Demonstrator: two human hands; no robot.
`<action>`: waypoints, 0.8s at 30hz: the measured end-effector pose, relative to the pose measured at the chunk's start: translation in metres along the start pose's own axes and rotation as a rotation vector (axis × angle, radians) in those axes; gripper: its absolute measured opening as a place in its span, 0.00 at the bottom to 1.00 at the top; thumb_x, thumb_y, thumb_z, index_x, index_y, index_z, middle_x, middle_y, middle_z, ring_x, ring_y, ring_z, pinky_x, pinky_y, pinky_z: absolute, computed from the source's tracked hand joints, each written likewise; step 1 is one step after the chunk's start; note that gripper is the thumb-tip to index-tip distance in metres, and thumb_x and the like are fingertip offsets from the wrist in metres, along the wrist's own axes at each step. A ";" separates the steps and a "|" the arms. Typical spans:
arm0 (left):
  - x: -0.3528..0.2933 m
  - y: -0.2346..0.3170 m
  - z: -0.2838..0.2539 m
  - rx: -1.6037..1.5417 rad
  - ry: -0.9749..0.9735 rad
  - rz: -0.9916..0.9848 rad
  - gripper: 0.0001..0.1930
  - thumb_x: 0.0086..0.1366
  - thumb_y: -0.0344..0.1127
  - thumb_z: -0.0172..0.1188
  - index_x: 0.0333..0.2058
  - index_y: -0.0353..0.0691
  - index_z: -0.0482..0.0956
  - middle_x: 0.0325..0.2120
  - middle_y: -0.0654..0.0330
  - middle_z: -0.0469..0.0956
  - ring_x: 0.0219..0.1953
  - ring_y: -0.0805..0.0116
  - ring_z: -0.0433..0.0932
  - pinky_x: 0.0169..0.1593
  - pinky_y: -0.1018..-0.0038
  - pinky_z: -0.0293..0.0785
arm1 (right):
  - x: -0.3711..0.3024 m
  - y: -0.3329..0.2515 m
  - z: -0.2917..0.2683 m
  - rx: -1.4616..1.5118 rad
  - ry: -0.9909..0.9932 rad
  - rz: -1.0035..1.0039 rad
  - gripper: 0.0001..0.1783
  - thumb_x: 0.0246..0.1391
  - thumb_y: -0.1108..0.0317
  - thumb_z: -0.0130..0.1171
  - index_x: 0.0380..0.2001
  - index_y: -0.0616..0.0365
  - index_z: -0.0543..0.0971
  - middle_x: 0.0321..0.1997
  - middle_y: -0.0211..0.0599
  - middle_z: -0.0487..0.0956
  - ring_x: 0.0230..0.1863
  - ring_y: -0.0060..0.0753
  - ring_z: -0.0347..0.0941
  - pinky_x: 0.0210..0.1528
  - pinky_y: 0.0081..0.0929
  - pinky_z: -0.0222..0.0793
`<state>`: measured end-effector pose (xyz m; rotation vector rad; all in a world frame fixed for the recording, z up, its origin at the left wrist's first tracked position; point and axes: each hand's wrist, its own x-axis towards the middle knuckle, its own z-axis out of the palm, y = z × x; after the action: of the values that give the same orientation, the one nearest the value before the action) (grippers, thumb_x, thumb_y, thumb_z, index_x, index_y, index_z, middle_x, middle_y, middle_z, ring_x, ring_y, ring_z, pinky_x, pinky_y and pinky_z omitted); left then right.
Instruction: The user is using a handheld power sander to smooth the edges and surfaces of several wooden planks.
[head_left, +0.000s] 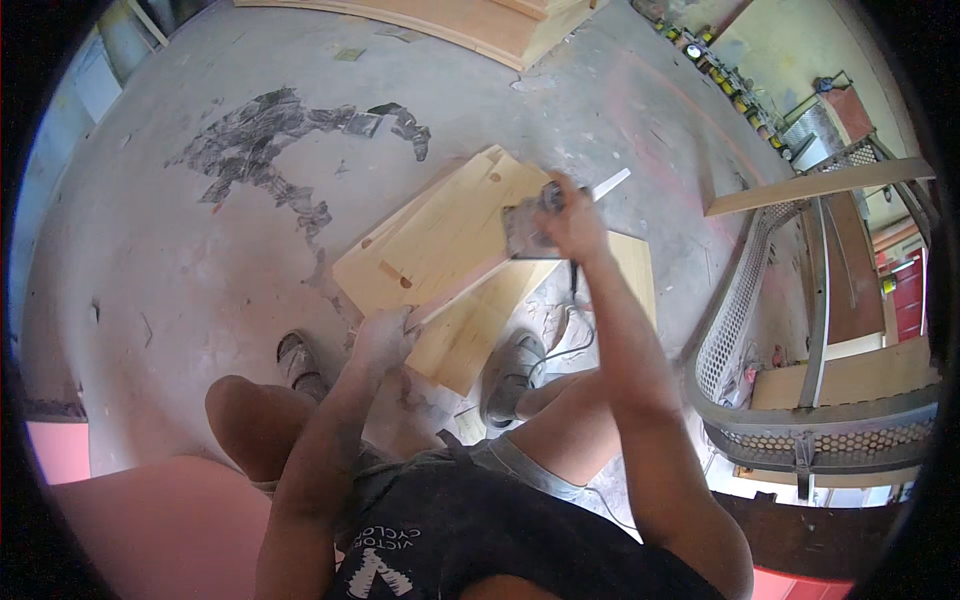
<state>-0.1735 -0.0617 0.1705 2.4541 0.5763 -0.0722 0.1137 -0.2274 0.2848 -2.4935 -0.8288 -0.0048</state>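
My right hand (579, 226) is wrapped round a corded power sander (521, 232) with a flat, squarish base. The sander rests on a long narrow strip of wood (612, 184), whose pale far end sticks out beyond it to the upper right. At the strip's near end my left hand (382, 338) grips it with closed fingers. Beneath the strip lie several light wooden boards (430, 228), stacked askew, some with small half-round cut-outs. A dark cord (574, 282) hangs from the sander. Its base hides the middle of the strip, and the right hand is slightly blurred.
My two shoed feet (513, 372) flank the boards on a dusty concrete floor (210, 270) with a dark patch (262, 140). To the right stands a curved metal mesh frame (735, 320) with a wooden plank (815, 187) across it. Wooden furniture (480, 28) stands at the far side.
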 end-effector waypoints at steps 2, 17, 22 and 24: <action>0.001 0.002 0.001 -0.016 -0.032 -0.012 0.21 0.62 0.43 0.62 0.51 0.40 0.80 0.36 0.44 0.83 0.40 0.45 0.82 0.47 0.54 0.77 | -0.030 -0.025 0.013 0.101 0.041 -0.125 0.40 0.44 0.58 0.69 0.64 0.43 0.70 0.57 0.59 0.73 0.55 0.62 0.75 0.56 0.47 0.74; -0.006 0.003 0.006 -0.047 0.045 0.040 0.20 0.62 0.43 0.62 0.50 0.38 0.81 0.32 0.43 0.83 0.37 0.44 0.83 0.45 0.54 0.78 | 0.016 0.041 -0.007 -0.028 0.108 0.062 0.43 0.40 0.57 0.71 0.64 0.43 0.71 0.50 0.60 0.76 0.53 0.61 0.76 0.56 0.47 0.73; -0.008 0.005 0.001 -0.031 -0.010 -0.013 0.21 0.62 0.44 0.62 0.50 0.36 0.81 0.32 0.43 0.83 0.37 0.43 0.83 0.45 0.54 0.78 | 0.032 0.046 -0.015 -0.005 0.088 0.143 0.42 0.42 0.58 0.71 0.64 0.41 0.70 0.53 0.58 0.74 0.54 0.59 0.75 0.54 0.46 0.75; -0.007 0.002 0.006 0.030 0.014 0.016 0.22 0.62 0.44 0.62 0.51 0.37 0.80 0.32 0.43 0.83 0.36 0.43 0.83 0.45 0.54 0.78 | 0.018 0.038 -0.009 0.036 0.043 0.055 0.43 0.41 0.58 0.71 0.65 0.42 0.70 0.51 0.59 0.75 0.53 0.60 0.76 0.54 0.45 0.74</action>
<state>-0.1781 -0.0692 0.1681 2.4901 0.5650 -0.0569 0.1512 -0.2477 0.2775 -2.4726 -0.7364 -0.0247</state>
